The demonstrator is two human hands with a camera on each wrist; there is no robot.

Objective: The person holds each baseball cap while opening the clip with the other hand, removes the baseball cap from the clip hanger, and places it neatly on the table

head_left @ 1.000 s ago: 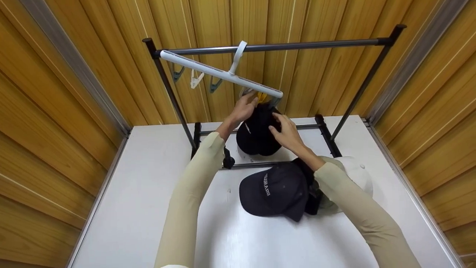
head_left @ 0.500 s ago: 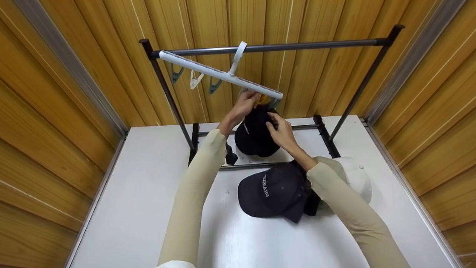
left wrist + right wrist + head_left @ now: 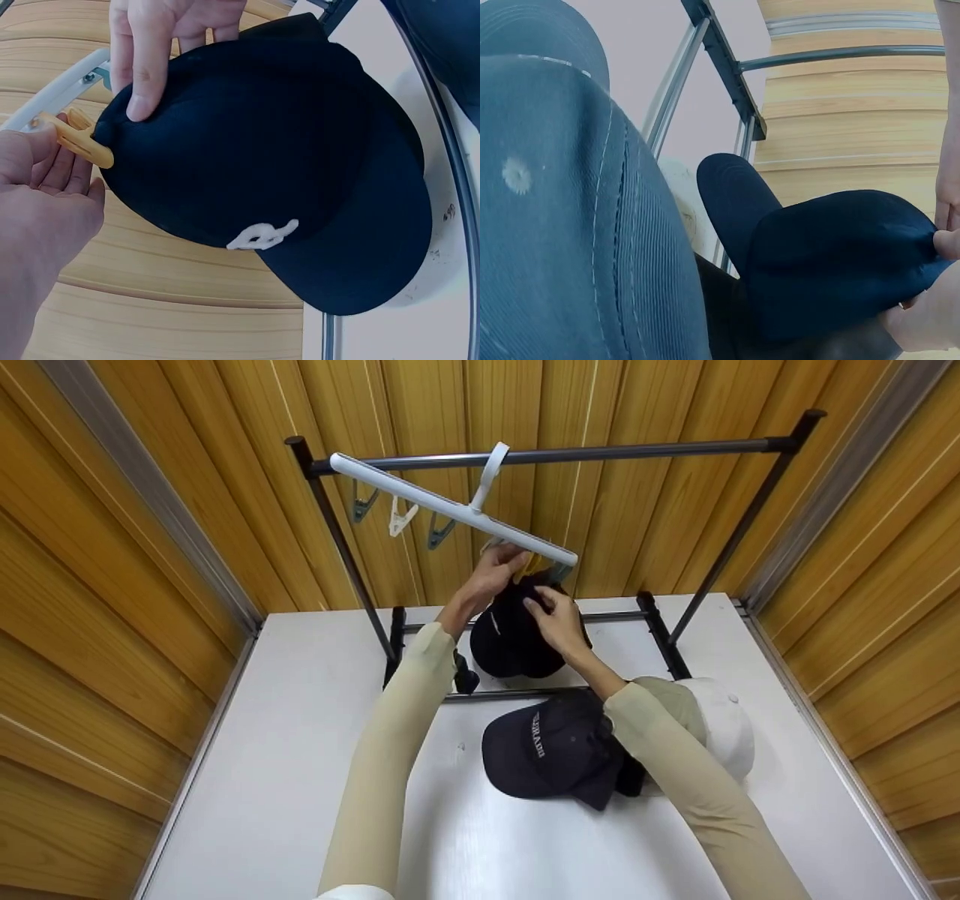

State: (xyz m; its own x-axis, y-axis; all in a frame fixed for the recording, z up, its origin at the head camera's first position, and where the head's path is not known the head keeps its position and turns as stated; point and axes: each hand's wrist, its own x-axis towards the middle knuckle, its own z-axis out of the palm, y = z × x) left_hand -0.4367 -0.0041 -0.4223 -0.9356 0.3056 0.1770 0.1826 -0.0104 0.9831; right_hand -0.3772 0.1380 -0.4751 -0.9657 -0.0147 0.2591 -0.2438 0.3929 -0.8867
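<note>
A black cap [image 3: 506, 641] with a small white logo hangs tilted, brim down, under the right end of a white clip hanger [image 3: 450, 504]. My left hand [image 3: 491, 576] pinches a yellow clip [image 3: 79, 141] of that hanger between thumb and fingers. In the left wrist view the clip's tip overlaps the edge of the cap's crown; whether it grips the fabric I cannot tell. My right hand [image 3: 559, 622] pinches the crown near the clip, thumb on the outside and its other fingers partly hidden behind the cap.
The hanger hooks over a dark metal rack's bar [image 3: 637, 451]. Grey clips [image 3: 441, 534] and a white clip [image 3: 403, 517] dangle from its left part. In front, a navy cap [image 3: 559, 746], an olive cap [image 3: 671, 709] and a white cap [image 3: 720, 724] lie on the white surface [image 3: 315, 720].
My right hand has shifted left along the black cap's crown, closer to the yellow clip. My left hand stays at the clip. The hanger has barely moved.
</note>
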